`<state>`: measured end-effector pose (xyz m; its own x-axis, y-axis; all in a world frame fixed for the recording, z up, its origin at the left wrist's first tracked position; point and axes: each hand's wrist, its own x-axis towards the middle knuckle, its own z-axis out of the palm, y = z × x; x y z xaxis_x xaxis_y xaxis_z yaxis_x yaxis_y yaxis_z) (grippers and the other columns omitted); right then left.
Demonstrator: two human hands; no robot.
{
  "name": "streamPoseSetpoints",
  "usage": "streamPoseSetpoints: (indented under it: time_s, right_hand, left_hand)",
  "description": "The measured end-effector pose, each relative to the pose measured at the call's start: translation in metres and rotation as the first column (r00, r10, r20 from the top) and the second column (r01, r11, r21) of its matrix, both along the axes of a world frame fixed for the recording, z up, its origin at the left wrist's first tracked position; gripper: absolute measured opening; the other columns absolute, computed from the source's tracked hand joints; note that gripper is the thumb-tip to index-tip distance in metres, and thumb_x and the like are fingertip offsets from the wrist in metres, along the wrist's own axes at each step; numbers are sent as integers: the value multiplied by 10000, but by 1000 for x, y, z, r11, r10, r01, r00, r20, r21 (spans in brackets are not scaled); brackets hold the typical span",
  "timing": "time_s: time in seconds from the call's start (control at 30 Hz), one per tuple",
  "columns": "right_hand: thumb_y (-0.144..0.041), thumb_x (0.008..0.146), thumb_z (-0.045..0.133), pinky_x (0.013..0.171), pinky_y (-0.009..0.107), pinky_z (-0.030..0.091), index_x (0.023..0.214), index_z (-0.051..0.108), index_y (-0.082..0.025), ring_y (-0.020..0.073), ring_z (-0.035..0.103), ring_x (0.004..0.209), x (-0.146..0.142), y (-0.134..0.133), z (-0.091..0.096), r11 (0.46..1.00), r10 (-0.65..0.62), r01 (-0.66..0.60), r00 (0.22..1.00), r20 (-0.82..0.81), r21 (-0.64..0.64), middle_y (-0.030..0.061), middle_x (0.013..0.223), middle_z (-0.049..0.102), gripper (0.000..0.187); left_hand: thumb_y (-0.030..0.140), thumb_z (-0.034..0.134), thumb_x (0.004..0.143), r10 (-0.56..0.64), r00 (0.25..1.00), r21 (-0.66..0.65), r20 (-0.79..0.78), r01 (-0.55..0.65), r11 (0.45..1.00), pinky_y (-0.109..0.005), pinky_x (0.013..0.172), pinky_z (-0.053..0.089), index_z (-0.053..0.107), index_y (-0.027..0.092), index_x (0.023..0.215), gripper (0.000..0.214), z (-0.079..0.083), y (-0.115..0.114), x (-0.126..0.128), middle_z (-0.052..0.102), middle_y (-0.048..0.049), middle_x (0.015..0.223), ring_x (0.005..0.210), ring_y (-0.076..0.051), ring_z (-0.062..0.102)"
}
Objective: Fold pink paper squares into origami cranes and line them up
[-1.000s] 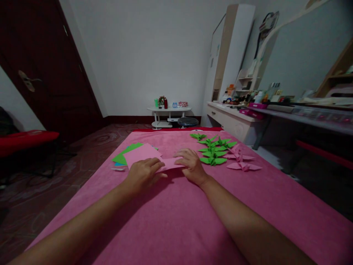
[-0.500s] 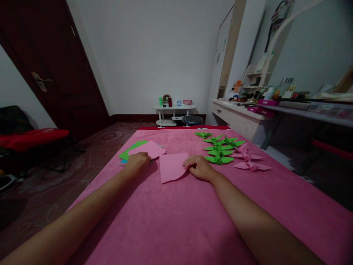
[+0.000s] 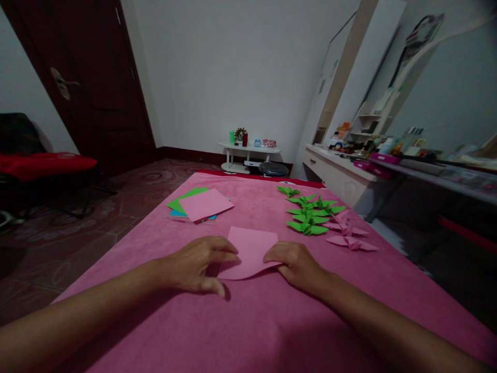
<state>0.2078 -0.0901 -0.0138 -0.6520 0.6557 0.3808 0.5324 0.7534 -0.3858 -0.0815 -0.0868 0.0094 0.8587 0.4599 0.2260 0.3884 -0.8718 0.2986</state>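
Note:
A pink square sheet of paper [image 3: 251,248] lies on the pink cloth [image 3: 248,321] between my hands. My left hand [image 3: 198,264] rests at the sheet's left edge, fingers curved and touching it, thumb low on the cloth. My right hand [image 3: 297,264] pinches the sheet's right near corner, which lifts slightly. A stack of coloured paper [image 3: 200,205], pink on top of green and blue, lies further away on the left. Folded green paper cranes [image 3: 308,212] and pink paper cranes [image 3: 347,233] sit in rows at the right.
A dark door [image 3: 89,88] stands at the left, with a red-cushioned seat [image 3: 42,163] beside it. A small white table [image 3: 248,155] is against the far wall. A cluttered desk [image 3: 373,160] runs along the right.
The pink sheet has been drawn nearer to me by my right hand. My left hand left the paper stack and came to the sheet's left edge. The camera tilted down.

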Motion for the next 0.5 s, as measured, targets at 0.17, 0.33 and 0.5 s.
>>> streamPoseSetpoints:
  time_s: [0.17,0.33,0.5]
  right_hand:
    - [-217,818,541,678,251,434,754,682,-185,151,595,713,1,-9,-5,966,-146,102,974,-174,-237,26,743,661,158]
    - [-235,741,605,723,270,417,744,657,-149,180,572,829,-4,20,-7,910,-386,338,902,-193,-239,72,937,626,101]
    - [-285,609,707,647,249,378,613,593,-158,165,529,754,-3,47,-16,783,-606,602,795,28,-157,42,811,574,171]
  left_hand:
    - [377,471,850,124,983,-112,139,-109,988,-272,817,418,668,196,1002,308,-23,-7,9,647,-85,1022,921,-184,577]
    - [405,504,802,481,865,-312,146,-421,852,-222,485,301,586,142,563,365,-33,32,22,504,11,497,488,-104,447]
    - [448,630,652,640,758,-224,126,-607,762,-238,545,320,574,161,572,303,-42,70,27,584,-14,651,590,-135,499]
